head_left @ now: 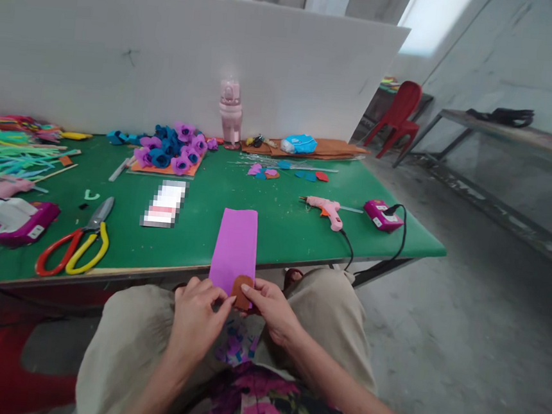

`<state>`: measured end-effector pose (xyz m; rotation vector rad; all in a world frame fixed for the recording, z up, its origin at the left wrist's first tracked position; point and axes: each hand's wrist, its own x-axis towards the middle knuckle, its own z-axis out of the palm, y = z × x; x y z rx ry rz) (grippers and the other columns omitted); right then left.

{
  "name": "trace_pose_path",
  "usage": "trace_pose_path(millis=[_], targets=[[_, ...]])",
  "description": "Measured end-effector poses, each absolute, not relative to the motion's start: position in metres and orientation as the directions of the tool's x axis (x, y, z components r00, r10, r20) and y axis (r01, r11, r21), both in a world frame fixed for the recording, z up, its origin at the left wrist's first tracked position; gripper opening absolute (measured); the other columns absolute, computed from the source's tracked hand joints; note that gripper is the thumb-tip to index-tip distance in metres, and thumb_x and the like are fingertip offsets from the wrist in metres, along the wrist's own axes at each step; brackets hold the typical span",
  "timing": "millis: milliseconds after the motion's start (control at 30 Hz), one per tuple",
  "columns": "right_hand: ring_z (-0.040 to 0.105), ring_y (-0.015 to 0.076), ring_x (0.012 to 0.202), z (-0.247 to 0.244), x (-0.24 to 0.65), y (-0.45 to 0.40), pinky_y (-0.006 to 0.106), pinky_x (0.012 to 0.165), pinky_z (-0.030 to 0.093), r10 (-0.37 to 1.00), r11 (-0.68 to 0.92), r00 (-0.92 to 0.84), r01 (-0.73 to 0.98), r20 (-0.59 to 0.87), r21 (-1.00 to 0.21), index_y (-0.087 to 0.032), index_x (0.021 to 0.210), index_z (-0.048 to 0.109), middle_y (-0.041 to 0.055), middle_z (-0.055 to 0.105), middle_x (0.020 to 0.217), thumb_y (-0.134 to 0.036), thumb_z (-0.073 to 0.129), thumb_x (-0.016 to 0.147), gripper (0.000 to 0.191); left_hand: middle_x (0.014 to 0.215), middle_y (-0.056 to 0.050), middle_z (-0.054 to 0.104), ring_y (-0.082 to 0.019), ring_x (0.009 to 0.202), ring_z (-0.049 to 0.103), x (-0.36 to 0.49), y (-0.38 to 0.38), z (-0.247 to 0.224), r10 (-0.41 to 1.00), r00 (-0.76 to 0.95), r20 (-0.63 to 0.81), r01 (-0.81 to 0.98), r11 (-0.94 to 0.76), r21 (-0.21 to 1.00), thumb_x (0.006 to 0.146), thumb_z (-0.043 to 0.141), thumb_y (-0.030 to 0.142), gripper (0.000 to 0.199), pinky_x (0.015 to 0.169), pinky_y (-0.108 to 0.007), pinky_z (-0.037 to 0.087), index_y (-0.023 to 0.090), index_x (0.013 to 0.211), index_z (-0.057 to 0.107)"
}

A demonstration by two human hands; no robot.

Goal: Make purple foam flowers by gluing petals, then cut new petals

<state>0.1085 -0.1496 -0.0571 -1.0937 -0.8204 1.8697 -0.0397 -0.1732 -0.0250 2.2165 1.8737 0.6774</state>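
Observation:
A purple felt-like strip (pixel 236 245) stretches from the table's front edge over my lap. On its near end lies a small brown piece with a rounded top (pixel 240 290), which looks like felt. My right hand (pixel 274 310) is closed on that brown piece, thumb on top, pressing it against the strip; its other fingers are hidden underneath. My left hand (pixel 196 313) pinches at the near left corner, where strip and brown piece meet, with fingers curled. Small purple and blue scraps (pixel 236 345) lie in my lap below the hands.
On the green table (pixel 277 197) lie scissors (pixel 85 235), a pink glue gun (pixel 324 208), a magenta power block (pixel 382 215) with a cord, and felt flowers (pixel 172 146). A pink bottle (pixel 231 113) stands against the white board (pixel 174 50). Colourful strips (pixel 5 151) lie left.

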Motion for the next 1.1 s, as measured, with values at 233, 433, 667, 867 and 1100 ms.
trace_pose_path(millis=[233, 433, 667, 867, 1100], targets=[[0.055, 0.0099, 0.056, -0.055, 0.109, -0.149, 0.021, 0.053, 0.044, 0.876, -0.456, -0.323, -0.314, -0.358, -0.833, -0.013, 0.082, 0.067, 0.0015, 0.065, 0.066, -0.046, 0.076, 0.060, 0.040, 0.060, -0.001, 0.059, -0.018, 0.068, 0.048, -0.034, -0.167, -0.018, 0.986, 0.030, 0.161, 0.869, -0.106, 0.484, 0.079, 0.059, 0.031, 0.026, 0.065, -0.031, 0.028, 0.021, 0.055, 0.062], [0.055, 0.0108, 0.057, -0.054, 0.110, -0.148, 0.023, 0.053, 0.044, 0.875, -0.465, -0.299, -0.296, -0.382, -0.834, -0.014, 0.081, 0.070, 0.0021, 0.066, 0.069, -0.048, 0.074, 0.061, 0.040, 0.059, 0.000, 0.058, -0.018, 0.068, 0.047, -0.032, -0.167, -0.020, 0.989, 0.019, 0.149, 0.871, -0.090, 0.483, 0.078, 0.058, 0.029, 0.025, 0.066, -0.031, 0.028, 0.020, 0.054, 0.060], [0.049, 0.0097, 0.048, -0.058, 0.111, -0.146, 0.023, 0.048, 0.043, 0.869, -0.488, -0.278, -0.338, -0.410, -0.805, -0.014, 0.071, 0.069, 0.0009, 0.061, 0.057, -0.058, 0.064, 0.068, 0.045, 0.060, 0.000, 0.059, -0.019, 0.071, 0.049, -0.035, -0.165, -0.018, 0.992, 0.077, 0.103, 0.871, -0.117, 0.477, 0.077, 0.059, 0.027, 0.024, 0.067, -0.030, 0.027, 0.020, 0.054, 0.059], [0.051, 0.0112, 0.050, -0.059, 0.111, -0.146, 0.025, 0.050, 0.045, 0.863, -0.498, -0.284, -0.344, -0.417, -0.796, -0.014, 0.076, 0.069, 0.0013, 0.061, 0.058, -0.059, 0.063, 0.069, 0.046, 0.062, 0.000, 0.060, -0.019, 0.073, 0.049, -0.035, -0.164, -0.017, 0.985, 0.146, 0.093, 0.875, -0.172, 0.452, 0.078, 0.059, 0.028, 0.024, 0.067, -0.031, 0.027, 0.019, 0.055, 0.059], [0.050, 0.0084, 0.052, -0.057, 0.111, -0.146, 0.022, 0.052, 0.042, 0.868, -0.483, -0.293, -0.311, -0.401, -0.818, -0.012, 0.074, 0.069, 0.0003, 0.062, 0.062, -0.048, 0.075, 0.059, 0.040, 0.062, -0.001, 0.060, -0.018, 0.072, 0.049, -0.032, -0.162, -0.017, 0.980, 0.168, 0.105, 0.882, -0.197, 0.427, 0.078, 0.059, 0.027, 0.024, 0.066, -0.031, 0.026, 0.019, 0.055, 0.059]])
